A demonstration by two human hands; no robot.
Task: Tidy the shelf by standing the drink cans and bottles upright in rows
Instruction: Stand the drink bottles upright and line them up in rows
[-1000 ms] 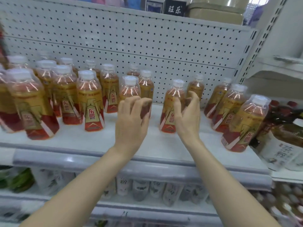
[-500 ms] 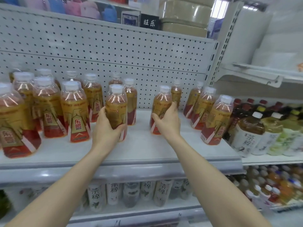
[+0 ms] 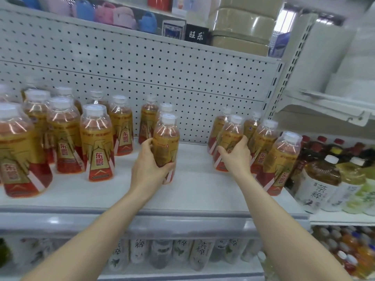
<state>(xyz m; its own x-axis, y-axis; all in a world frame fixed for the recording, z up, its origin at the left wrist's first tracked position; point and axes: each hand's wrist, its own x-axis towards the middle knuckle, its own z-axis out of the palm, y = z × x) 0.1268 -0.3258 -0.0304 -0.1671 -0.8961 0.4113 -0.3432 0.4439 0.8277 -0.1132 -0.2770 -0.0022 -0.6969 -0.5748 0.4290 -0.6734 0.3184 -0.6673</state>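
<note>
gripping, left: left hand [image 3: 149, 165] wrapped around the lower body of an upright orange drink bottle [image 3: 166, 147], thumb on the near side, fingers curled round the far side.
gripping, right: right hand [image 3: 236, 157] closed around the lower half of a second orange bottle [image 3: 229, 138], fingers across its label, thumb hidden behind.
head view, held bottles: both upright, white caps on top, bases on or just above the white shelf [image 3: 194, 191]; contact with the shelf hard to tell under the hands.
head view, left-held bottle position: middle of the shelf, just in front of two more bottles [image 3: 149, 120] near the pegboard back panel [image 3: 162, 63].
head view, right-held bottle position: front left of the right-hand cluster [image 3: 263, 142], touching or almost touching its neighbours.
head view, gap: bare shelf between the two held bottles.
head view, left group: many matching bottles [image 3: 97, 142] standing upright in rough rows, gold and red labels facing out; nearest one at far left [image 3: 20, 155] large and blurred.
head view, right edge: front bottle [image 3: 282, 163] of the cluster leaning slightly, beside tea bottles [image 3: 318, 179] with white labels on the neighbouring shelf.
head view, above: boxes [image 3: 241, 27] and soft pastel items [image 3: 113, 15] on the upper shelf.
head view, below: white-labelled bottles [image 3: 162, 254] on the lower tier, blurred.
head view, arms: both forearms bare, reaching up from the bottom edge.
</note>
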